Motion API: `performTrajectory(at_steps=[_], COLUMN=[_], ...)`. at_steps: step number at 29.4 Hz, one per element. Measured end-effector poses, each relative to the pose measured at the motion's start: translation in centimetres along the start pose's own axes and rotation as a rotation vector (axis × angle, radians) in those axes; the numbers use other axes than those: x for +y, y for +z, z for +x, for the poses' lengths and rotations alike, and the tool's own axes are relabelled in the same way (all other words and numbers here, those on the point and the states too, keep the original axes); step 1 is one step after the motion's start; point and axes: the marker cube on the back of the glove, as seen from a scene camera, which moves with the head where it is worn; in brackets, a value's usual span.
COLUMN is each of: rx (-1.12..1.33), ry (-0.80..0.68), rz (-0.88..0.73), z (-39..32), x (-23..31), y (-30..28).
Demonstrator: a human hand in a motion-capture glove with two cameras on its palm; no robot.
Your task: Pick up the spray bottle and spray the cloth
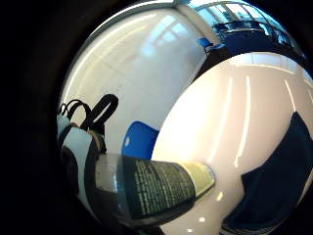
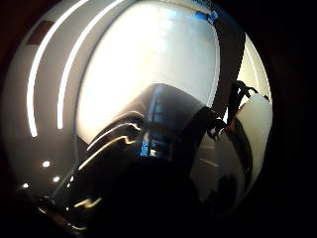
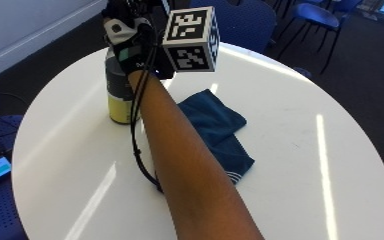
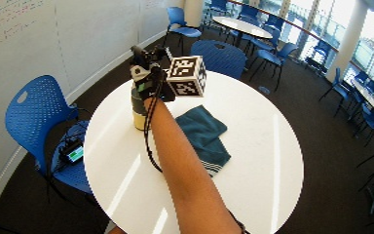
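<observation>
One spray bottle (image 3: 120, 95) stands upright on the round white table (image 3: 298, 165), left of one blue cloth (image 3: 215, 132) lying crumpled mid-table. The gloved right hand (image 3: 131, 37) sits at the bottle's top, fingers wrapped round its upper part. The little-finger palm view alone shows the bottle's printed label (image 1: 161, 186).

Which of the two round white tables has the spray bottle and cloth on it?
The near table, under the person's arm: spray bottle and blue cloth sit on it. The far table by the windows holds neither.
</observation>
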Motion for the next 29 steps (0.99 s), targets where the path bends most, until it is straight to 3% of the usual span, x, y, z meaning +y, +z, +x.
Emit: performTrajectory(at_steps=[19, 29], rx=[-0.054, -0.027], ry=[0.098, 0.074], rz=[-0.114, -0.115], z=[2.5, 1.2], x=[1.8, 2.7], y=[0.9, 1.0])
